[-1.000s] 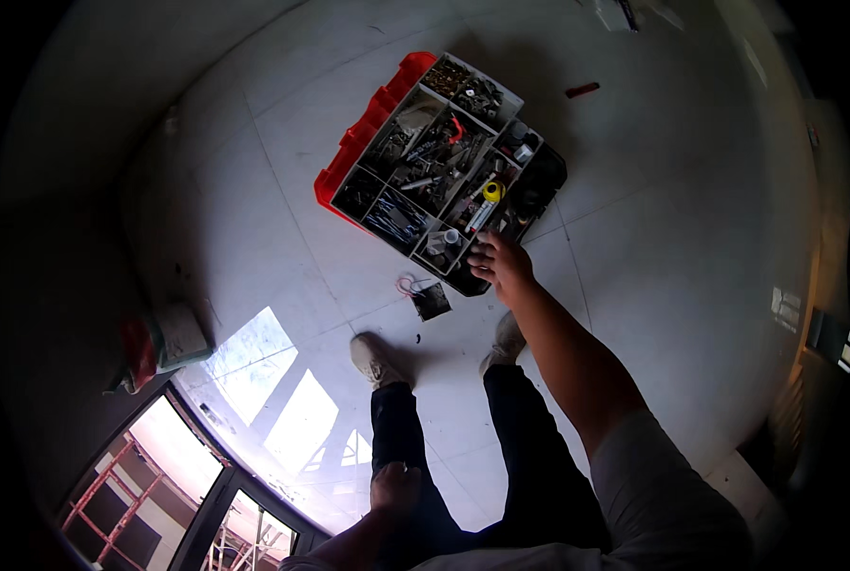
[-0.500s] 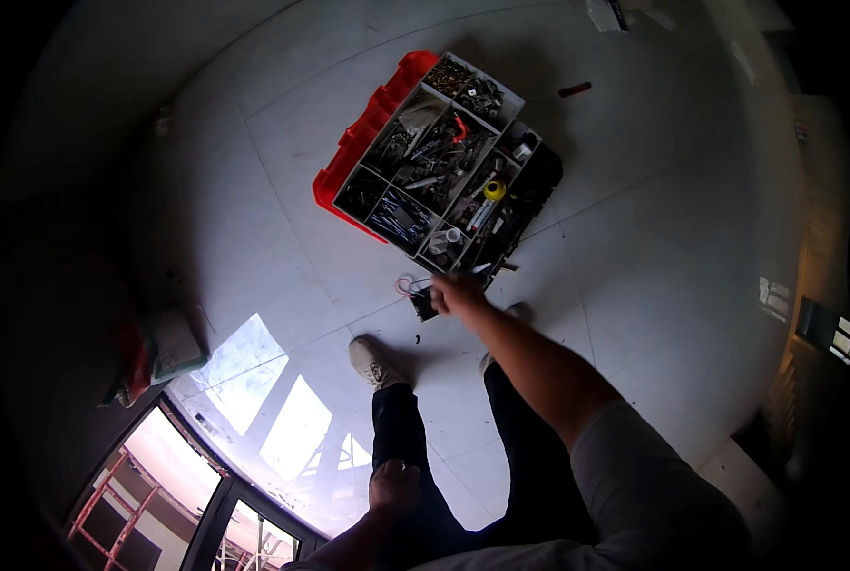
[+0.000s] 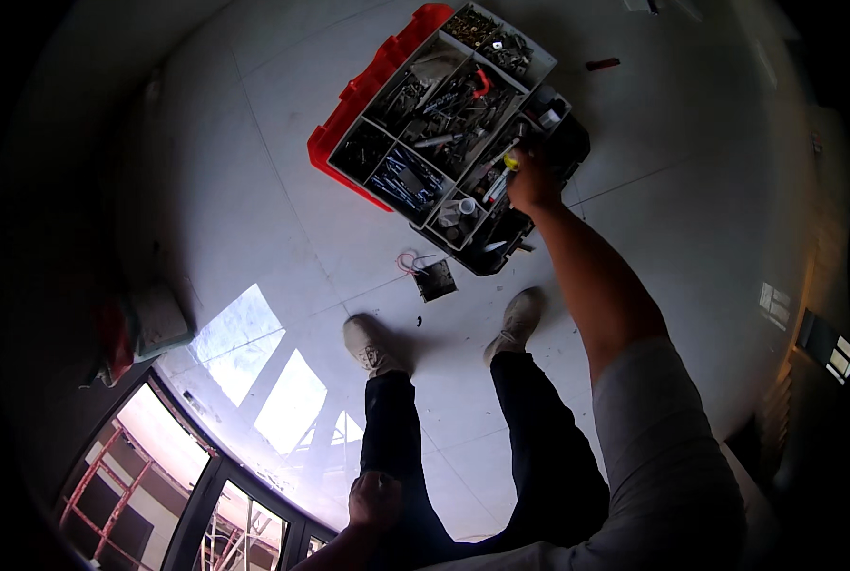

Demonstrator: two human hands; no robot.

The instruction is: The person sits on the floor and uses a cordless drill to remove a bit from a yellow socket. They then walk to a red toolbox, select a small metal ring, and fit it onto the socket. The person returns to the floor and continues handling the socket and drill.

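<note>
A pale tiled floor [image 3: 254, 190] fills most of the view, with patches of sunlight near a window [image 3: 158, 476] at the lower left. On the floor at the top stands an open toolbox [image 3: 444, 124] with a red outer wall [image 3: 368, 95] and grey compartments full of screws, bits and small metal parts. The person stands over it in dark trousers, their two light shoes [image 3: 372, 344] planted on the tiles just below the box.

The right hand [image 3: 531, 183] reaches out at full arm's length to the box's right side, over the narrow compartments there. Its fingers are closed around a small yellow-tipped tool [image 3: 511, 162], which sits at the edge of a compartment beside a white cylindrical piece [image 3: 466, 206]. The left hand [image 3: 375, 500] rests low on the left thigh, loosely curled and grasping nothing.

Between the box and the shoes lies a small dark square plate [image 3: 435, 280] with thin red wires [image 3: 408, 261] beside it. A small red object [image 3: 603, 64] lies apart on the floor, to the upper right of the box.
</note>
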